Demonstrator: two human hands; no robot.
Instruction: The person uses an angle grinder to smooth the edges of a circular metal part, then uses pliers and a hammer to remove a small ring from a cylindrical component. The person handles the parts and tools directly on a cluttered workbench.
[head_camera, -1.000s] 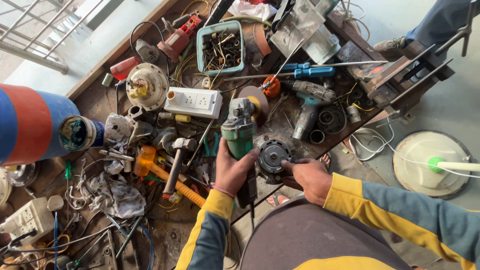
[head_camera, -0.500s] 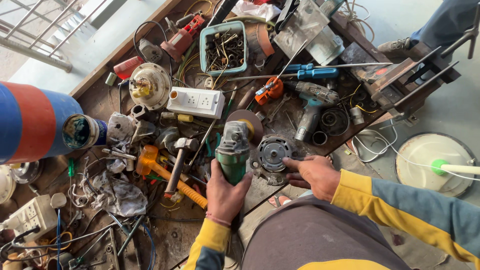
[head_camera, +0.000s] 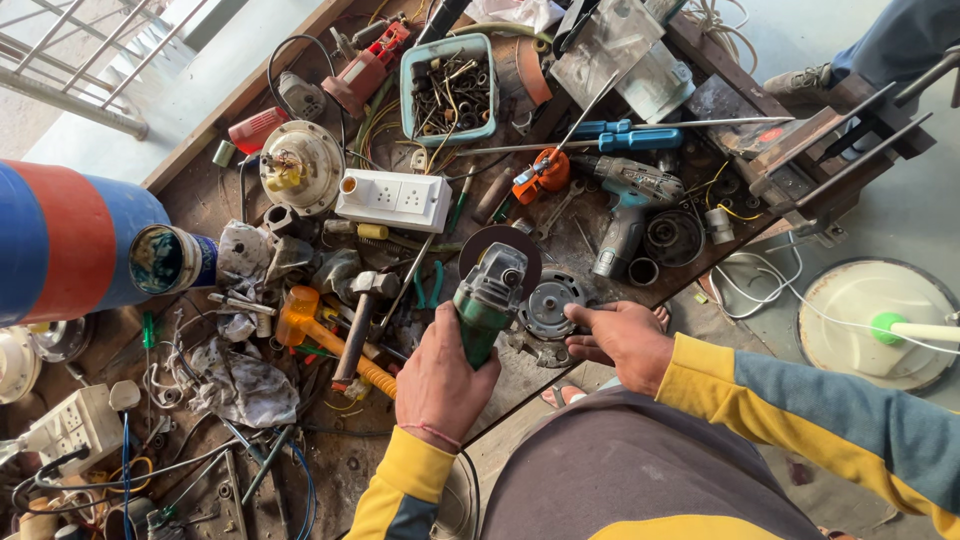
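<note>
My left hand (head_camera: 440, 375) grips the green body of an angle grinder (head_camera: 487, 295), whose dark disc (head_camera: 497, 252) points away from me over the cluttered wooden workbench (head_camera: 195, 180). My right hand (head_camera: 622, 338) rests on the bench edge, fingers touching a round grey metal part (head_camera: 548, 303) just right of the grinder. Both sleeves are yellow and blue.
A hammer (head_camera: 358, 318), a yellow-handled tool (head_camera: 305, 318), a white socket box (head_camera: 393, 200), a teal tray of bolts (head_camera: 452, 88), a cordless drill (head_camera: 630, 205) and blue screwdrivers (head_camera: 640, 136) crowd the bench. A blue and red drum (head_camera: 70, 245) stands left. A white fan base (head_camera: 870, 320) lies on the floor right.
My left hand has slid back along the grinder's body towards me, and the grinder has tilted slightly. My right hand has stayed at the round metal part.
</note>
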